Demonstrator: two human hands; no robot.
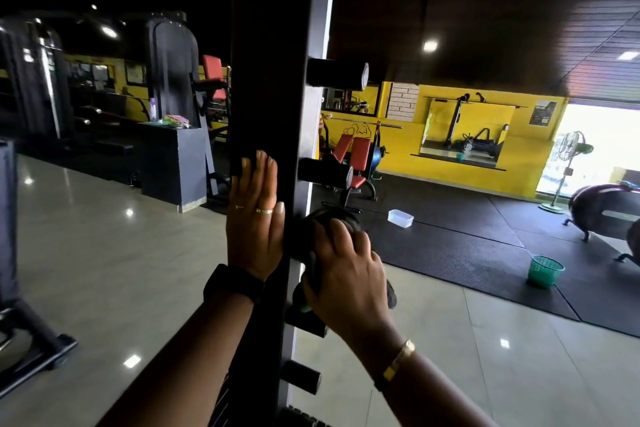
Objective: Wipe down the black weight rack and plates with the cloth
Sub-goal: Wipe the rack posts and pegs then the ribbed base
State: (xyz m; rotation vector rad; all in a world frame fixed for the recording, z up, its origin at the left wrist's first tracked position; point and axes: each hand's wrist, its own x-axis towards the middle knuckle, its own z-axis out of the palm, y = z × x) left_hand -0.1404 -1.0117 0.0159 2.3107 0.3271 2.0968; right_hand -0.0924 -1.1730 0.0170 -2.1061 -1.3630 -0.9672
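Note:
The black weight rack (270, 62) is a tall upright post straight ahead, with short round pegs (337, 74) sticking out to its right at several heights. My left hand (254, 215) lies flat with straight fingers against the post's front face. My right hand (346, 274) grips a dark cloth (313, 230) wrapped over one of the pegs just right of the post. Part of the cloth hangs below my palm. No weight plates show on the pegs in view.
A white plastic tub (400, 218) and a green basket (544, 270) sit on the black rubber mat (467, 246) to the right. Red benches (353, 156) stand by the yellow wall. A dark counter (173, 163) and machines fill the left; glossy tiled floor lies underfoot.

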